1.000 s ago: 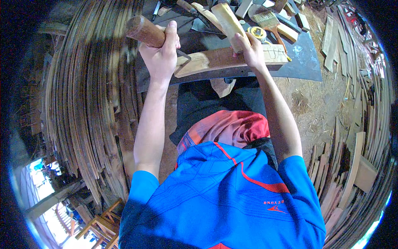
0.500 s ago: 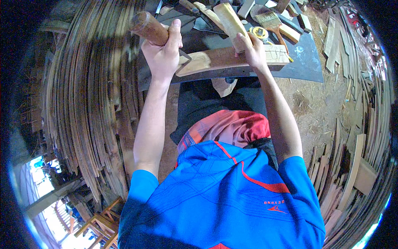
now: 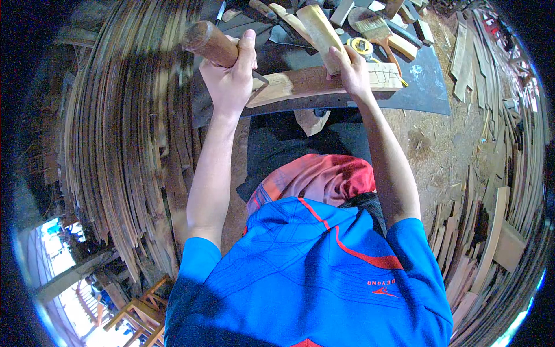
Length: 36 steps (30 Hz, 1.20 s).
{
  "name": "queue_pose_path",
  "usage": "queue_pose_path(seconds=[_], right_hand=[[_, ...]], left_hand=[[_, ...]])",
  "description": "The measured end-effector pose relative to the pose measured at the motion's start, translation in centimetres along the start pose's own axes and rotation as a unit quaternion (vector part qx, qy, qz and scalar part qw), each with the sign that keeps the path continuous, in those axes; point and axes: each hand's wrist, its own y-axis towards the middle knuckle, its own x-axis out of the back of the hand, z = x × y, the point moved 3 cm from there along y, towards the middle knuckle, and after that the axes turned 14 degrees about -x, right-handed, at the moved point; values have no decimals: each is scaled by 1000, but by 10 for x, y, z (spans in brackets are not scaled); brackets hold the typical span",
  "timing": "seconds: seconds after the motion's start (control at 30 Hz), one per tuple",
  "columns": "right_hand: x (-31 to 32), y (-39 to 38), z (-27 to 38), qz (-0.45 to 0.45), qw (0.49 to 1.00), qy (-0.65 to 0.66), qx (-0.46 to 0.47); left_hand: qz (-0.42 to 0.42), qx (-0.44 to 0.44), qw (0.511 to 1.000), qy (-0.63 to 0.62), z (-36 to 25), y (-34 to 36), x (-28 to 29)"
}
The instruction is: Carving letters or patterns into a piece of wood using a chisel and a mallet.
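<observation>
My left hand [image 3: 230, 81] is closed round the thick brown wooden handle of a chisel [image 3: 211, 43]. Its metal blade slants out past my fingers and meets the left end of a squared timber [image 3: 309, 82], which lies across the bench with pencil marks on its face. Over the right part of that timber, my right hand [image 3: 351, 74] grips the near end of a pale wooden mallet [image 3: 319, 36]. The mallet tilts up and away to the left, and my fingers partly hide its lower end.
The dark bench top [image 3: 426, 87] carries a flat paintbrush [image 3: 373, 29], a yellow-and-white roll [image 3: 361, 46] and several offcuts behind the timber. Long stacked boards [image 3: 124, 115] line the left side. Loose planks [image 3: 462, 63] and strips [image 3: 491, 237] lie at right.
My left hand and the chisel have shifted very slightly to the right. The mallet and my right hand have barely moved.
</observation>
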Motion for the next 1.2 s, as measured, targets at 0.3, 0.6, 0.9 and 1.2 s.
queue_pose_path(seconds=[0.3,0.6,0.9,1.2], right_hand=[[2,2,-3,-9,1000,-5,8],[1,9,-9,-14,999,-22,21],[-1,-2,-5,26,997,70,-22],[-2,-5,2,47,998,46,-10]], left_hand=[[1,9,1000,-8,-1,0,-1],[4,8,1000,18,0,-1,1],[106,41,986,124,-6,10,-4],[201,91,970,100,7,24,-1]])
